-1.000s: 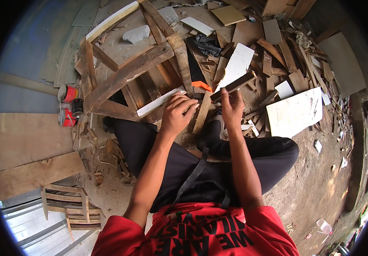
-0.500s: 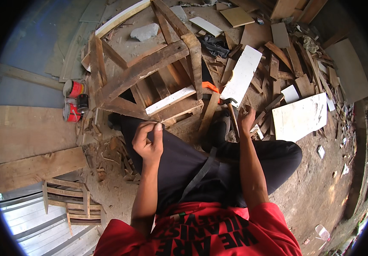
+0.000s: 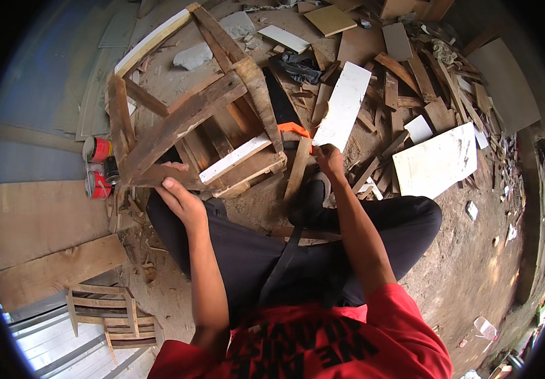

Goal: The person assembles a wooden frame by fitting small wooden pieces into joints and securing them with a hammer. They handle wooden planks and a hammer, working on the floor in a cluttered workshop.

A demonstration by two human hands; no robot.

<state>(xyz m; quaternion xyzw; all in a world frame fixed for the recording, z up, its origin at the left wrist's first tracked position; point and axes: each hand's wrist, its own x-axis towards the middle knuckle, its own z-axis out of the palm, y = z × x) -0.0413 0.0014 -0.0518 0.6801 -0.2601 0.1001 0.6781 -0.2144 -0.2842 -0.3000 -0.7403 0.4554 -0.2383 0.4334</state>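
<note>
My left hand (image 3: 182, 197) grips the lower corner of a rough wooden furniture frame (image 3: 187, 117), its thumb on the near side and fingers behind the wood. The frame rests tilted ahead of me on the left, with a white-faced strip (image 3: 234, 158) along its lower part. My right hand (image 3: 330, 162) is closed beside the end of a white board (image 3: 343, 104); what its fingers hold is hidden. Just left of it lies a handsaw with an orange handle (image 3: 294, 128) and dark blade. A short wooden slat (image 3: 297, 169) stands near that hand.
Scrap wood (image 3: 391, 91) is heaped at the far right, with a large white panel (image 3: 435, 165) before it. Red cans (image 3: 98, 184) stand left of the frame. Slatted wooden pieces (image 3: 103, 309) lie at lower left. A stone (image 3: 193, 55) sits behind the frame.
My left hand has moved left and down from a pinch to a grip on the frame's corner. My right hand has shifted left; the hammer near it no longer shows clearly. The view has swung slightly.
</note>
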